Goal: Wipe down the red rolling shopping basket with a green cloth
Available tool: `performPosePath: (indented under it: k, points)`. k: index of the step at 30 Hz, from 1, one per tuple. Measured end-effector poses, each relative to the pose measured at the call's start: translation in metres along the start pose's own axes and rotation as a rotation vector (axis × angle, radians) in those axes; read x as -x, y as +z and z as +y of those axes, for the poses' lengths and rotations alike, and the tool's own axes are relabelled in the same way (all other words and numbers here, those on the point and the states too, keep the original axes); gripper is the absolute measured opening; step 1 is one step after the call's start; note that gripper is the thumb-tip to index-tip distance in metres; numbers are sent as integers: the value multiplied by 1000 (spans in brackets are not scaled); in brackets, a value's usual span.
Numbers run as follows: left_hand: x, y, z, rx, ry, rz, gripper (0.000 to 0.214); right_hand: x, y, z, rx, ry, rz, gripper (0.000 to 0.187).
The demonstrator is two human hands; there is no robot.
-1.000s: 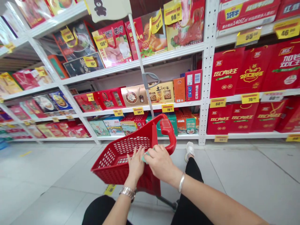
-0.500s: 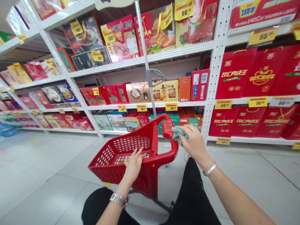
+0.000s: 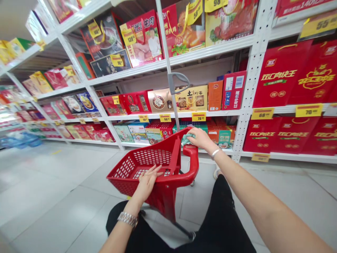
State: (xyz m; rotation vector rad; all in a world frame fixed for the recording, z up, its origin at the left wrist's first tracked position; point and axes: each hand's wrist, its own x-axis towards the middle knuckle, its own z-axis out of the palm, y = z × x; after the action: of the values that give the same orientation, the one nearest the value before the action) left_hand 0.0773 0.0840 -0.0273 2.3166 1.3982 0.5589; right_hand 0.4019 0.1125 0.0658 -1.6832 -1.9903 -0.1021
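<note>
In front of my knees stands a red plastic shopping cart (image 3: 168, 181) with a lattice basket and a curved push handle. My left hand (image 3: 148, 180) rests on the basket's near rim, its fingers extended over the inside. At the far end of the handle, my right hand (image 3: 199, 138) is closed around a green cloth (image 3: 186, 139) and presses it against the red plastic. Part of the cloth is hidden under the fingers. A grey pole (image 3: 168, 59) with a loop-shaped clip rises behind the cart.
White metal shelving (image 3: 259, 70) stands close behind the cart, stacked with boxed foods and yellow price tags. Red gift boxes (image 3: 279, 75) fill the right bays. Pale floor tiles (image 3: 63, 189) stretch away on the left, with blurred blue bottles (image 3: 26, 138) at the far left.
My right hand has moved left with the cloth, from the handle's side to its far end by the basket. The left hand remains on the rim. The view has shifted slightly.
</note>
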Motion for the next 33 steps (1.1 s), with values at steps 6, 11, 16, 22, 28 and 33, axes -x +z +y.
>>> performPosePath:
  k: [6,11,16,22,28,33]
  points:
    - [-1,-3,-32,8,25,16,58,-48,10,2,137,81,-107,31]
    - [5,-11,-43,-9,33,25,58,-57,13,-10,153,82,-200,28]
    - [13,-32,-56,-9,46,56,60,-47,4,-25,157,64,-231,28]
    - [30,-63,-61,-7,-245,298,54,1,-2,-49,148,-2,-137,27]
    - [79,-82,2,120,-112,205,73,63,-5,-76,119,-58,108,23]
    - [96,-72,44,-310,-108,183,53,100,-14,-101,118,-59,206,19]
